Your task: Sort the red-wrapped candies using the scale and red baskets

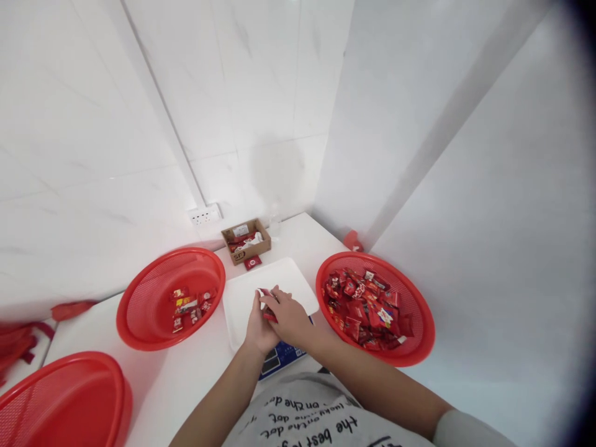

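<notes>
Both my hands meet over a white scale tray (288,276) in front of me. My left hand (257,327) and my right hand (287,316) are closed together on a small red packet (266,293), of which only parts show between the fingers. To the right stands a red basket (416,310) heaped with several red packets (367,307). To the left a second red basket (153,292) holds a few red packets (189,307) on its floor.
A small cardboard box (246,241) with packets sits at the back by a wall socket (205,215), a loose red packet (252,262) before it. A third red basket (60,397) is at the near left. White walls close in the corner.
</notes>
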### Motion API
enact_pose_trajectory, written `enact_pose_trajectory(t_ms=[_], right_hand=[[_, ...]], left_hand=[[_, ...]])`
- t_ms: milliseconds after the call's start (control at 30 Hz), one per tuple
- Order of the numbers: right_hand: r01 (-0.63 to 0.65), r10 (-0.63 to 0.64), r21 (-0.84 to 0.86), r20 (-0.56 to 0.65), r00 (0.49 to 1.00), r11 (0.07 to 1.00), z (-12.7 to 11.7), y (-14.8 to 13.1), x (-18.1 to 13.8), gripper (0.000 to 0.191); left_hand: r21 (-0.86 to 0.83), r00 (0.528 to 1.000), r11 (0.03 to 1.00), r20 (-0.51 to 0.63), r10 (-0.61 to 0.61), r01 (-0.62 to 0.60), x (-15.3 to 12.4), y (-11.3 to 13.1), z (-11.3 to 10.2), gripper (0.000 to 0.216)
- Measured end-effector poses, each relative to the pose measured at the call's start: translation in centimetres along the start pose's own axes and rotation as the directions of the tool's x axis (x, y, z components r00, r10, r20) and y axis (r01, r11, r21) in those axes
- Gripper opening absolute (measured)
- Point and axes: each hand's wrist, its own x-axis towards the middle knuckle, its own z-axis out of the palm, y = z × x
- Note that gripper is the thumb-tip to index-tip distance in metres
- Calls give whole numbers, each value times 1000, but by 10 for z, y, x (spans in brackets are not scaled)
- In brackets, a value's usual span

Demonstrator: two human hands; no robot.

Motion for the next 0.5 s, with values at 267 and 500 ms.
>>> enact_pose_trajectory(t_ms=[267,500], right_hand=[[130,-129,-11,64,990,991,-10,-9,-1,52],[-179,140,270,158,977,946,-24,26,-70,27]], left_hand=[[-161,999,986,-48,24,-31,0,18,-7,36],[-290,976,957,-217,-38,-28,-34,36,-31,27]])
